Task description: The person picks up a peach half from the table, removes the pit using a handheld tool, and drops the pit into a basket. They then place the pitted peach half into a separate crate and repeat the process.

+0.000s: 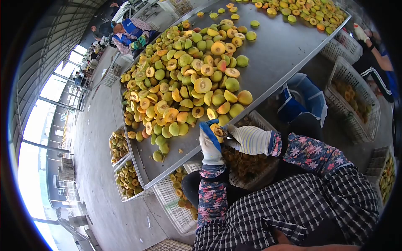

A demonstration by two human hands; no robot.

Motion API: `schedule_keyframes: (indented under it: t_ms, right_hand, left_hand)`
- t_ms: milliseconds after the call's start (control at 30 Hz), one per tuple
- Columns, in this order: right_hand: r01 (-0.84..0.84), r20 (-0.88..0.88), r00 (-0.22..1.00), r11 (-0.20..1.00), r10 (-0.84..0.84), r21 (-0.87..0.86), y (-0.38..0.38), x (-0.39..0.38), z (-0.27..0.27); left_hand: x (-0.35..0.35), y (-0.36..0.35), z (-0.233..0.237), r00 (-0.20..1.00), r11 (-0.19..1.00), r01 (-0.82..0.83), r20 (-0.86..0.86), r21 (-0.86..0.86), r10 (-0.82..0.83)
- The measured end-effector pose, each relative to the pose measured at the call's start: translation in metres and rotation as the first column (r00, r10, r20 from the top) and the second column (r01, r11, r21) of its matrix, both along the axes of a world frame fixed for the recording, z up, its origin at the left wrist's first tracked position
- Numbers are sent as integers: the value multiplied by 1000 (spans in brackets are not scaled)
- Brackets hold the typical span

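My left hand [210, 143], in a white glove with blue fingers, is closed around a halved fruit [218, 132] at the table's near edge. The cut, yellow-orange face of the fruit is turned to the right. My right hand [248, 138], in a striped knit glove, is closed on a small dark tool [227, 136] whose end touches the fruit; most of the tool is hidden by the fingers. Just beyond both hands, a big heap of halved fruit [184, 83] lies on the metal table [272, 67]. Below them stands a crate [251, 178] with brown fruit scraps.
A blue bucket [303, 96] stands right of the table. White crates of fruit [130, 180] are under its left edge, and another crate [351, 100] is at the right. A co-worker in a blue apron [130, 33] is at the far left; another person's arm [379, 58] shows at right.
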State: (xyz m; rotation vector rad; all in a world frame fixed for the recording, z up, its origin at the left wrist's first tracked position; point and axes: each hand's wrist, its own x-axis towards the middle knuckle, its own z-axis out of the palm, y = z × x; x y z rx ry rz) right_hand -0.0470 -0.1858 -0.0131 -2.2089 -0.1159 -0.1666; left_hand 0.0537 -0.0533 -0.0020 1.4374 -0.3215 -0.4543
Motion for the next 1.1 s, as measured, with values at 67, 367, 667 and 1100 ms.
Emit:
schedule_keyframes:
  t_ms: [67,367,667,1100]
  right_hand:
    - [-13,-146,989,982,-15,-188,-2,-11,33]
    - [47,31,998,994,-50,96,-2,3,-5]
    - [-105,-204,953,878,223,467,0,-5,32]
    - [-108,-143,984,994,106,-8,8,-6,6]
  left_hand:
    - [4,4,2,995,998,65,-75,0,-65]
    - [3,-5,0,998,986,34,-41,-163,-41]
    - [-10,-9,13,951,940,-154,-305,-303,58]
    - [21,14,-19,960,981,121,-233,-152,-154]
